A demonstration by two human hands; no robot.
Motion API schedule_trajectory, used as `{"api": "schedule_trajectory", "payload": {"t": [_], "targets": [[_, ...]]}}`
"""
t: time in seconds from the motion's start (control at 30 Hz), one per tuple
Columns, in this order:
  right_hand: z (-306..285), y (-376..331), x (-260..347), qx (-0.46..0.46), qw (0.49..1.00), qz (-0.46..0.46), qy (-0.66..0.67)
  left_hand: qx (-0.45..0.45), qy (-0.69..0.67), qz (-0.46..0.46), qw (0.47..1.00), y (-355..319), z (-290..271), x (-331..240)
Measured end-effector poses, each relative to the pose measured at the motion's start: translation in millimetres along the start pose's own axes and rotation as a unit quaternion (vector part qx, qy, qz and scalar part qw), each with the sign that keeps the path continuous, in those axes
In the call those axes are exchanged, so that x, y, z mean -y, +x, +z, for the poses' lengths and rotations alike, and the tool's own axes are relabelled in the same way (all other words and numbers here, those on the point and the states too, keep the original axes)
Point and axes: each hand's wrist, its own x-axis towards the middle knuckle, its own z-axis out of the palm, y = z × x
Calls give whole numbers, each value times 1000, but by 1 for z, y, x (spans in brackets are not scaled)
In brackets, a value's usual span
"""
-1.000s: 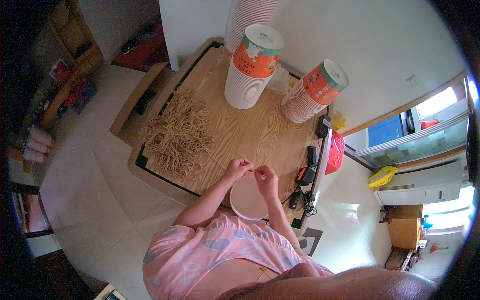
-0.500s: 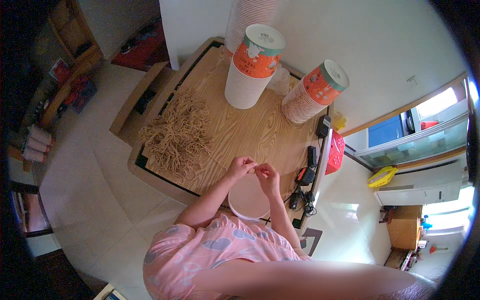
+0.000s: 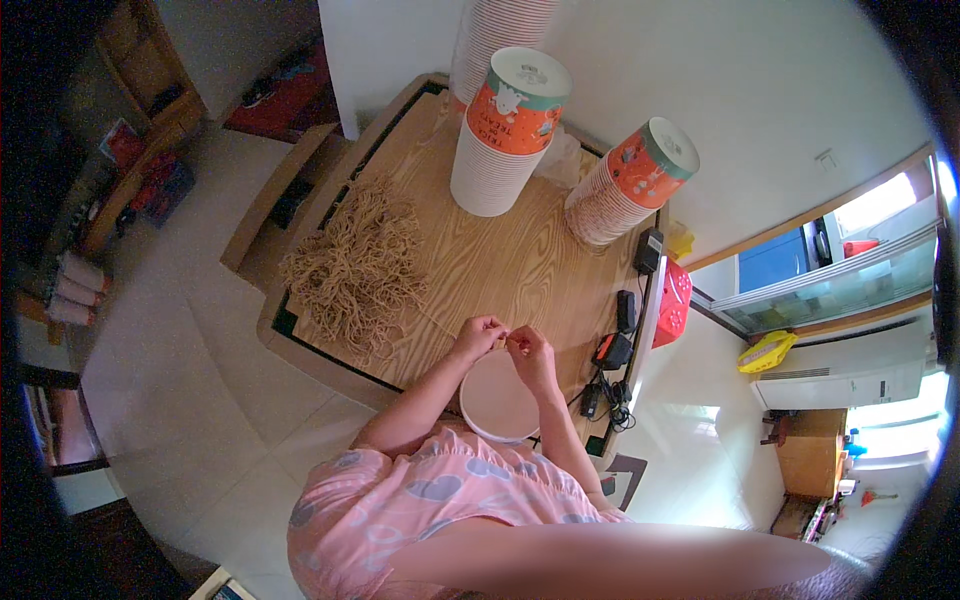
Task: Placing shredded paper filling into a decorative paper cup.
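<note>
Compared with the frames a second and half a second back, almost nothing has moved: left hand (image 3: 478,336) and right hand (image 3: 529,350) stay fingertip to fingertip over the round white bowl (image 3: 497,402), both pinched on a thin tan cord too fine to make out, which suggests fine finger work in progress. The heap of tan cords (image 3: 357,268) lies well to the left on the wooden counter (image 3: 495,262); two stacks of paper cups (image 3: 507,130) stand at the far edge, chargers and cables (image 3: 612,352) to the right, pale tiled floor (image 3: 170,390) around.

Thin tan cord piece (image 3: 503,341) pinched between both hands, just above round white paper bowl (image 3: 497,402).
</note>
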Motion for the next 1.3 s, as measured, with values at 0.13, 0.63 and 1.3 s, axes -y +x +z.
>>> {"api": "schedule_trajectory", "payload": {"t": [0.13, 0.63, 1.3], "targets": [[2, 3, -2, 12, 999, 36, -28, 11, 39, -21, 999, -1, -1, -9], [0, -3, 13, -15, 998, 52, 32, 8, -9, -18, 1000, 7, -1, 4], [-10, -6, -2, -27, 996, 74, 44, 42, 76, 40, 995, -4, -2, 1]]}}
